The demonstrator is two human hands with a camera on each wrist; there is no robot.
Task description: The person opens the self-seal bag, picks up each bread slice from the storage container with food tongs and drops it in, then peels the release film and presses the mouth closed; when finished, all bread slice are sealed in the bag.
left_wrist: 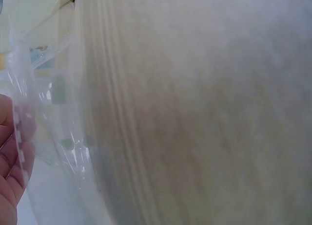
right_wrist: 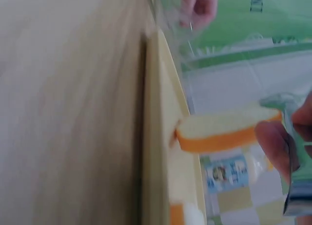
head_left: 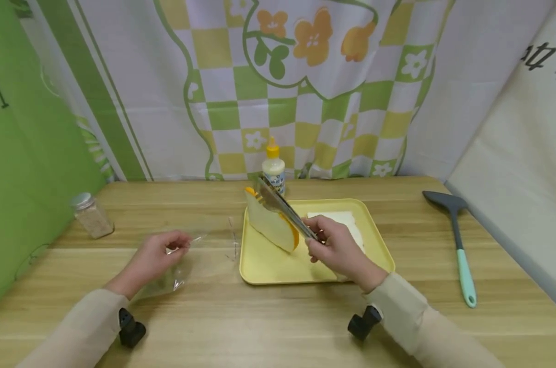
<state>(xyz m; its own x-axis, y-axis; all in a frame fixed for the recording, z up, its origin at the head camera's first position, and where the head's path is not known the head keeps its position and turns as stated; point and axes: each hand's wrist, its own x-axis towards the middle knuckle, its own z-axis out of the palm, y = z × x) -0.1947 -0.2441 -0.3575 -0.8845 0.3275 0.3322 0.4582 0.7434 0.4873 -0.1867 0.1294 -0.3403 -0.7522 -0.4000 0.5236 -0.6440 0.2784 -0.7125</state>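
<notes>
My right hand (head_left: pixel 335 243) grips metal tongs (head_left: pixel 284 207), whose jaws hold a slice of bread (head_left: pixel 269 225) with an orange-brown crust. In the head view the slice stands tilted over the left part of a yellow tray (head_left: pixel 287 271). The right wrist view shows the bread (right_wrist: pixel 219 130) edge-on above the tray, its crust facing the camera. My left hand (head_left: pixel 160 253) pinches the edge of a clear plastic bag (head_left: pixel 204 260) left of the tray. In the left wrist view the bag (left_wrist: pixel 63 137) hangs from the fingers. Another bread slice (head_left: pixel 337 220) lies on the tray, partly hidden by my right hand.
A squeeze bottle (head_left: pixel 274 168) with a yellow cap stands behind the tray. At the far left is a glass jar (head_left: pixel 92 217) with a metal lid. A turner (head_left: pixel 459 245) with a mint handle lies at the right. A patterned curtain (head_left: pixel 301 102) hangs behind the table.
</notes>
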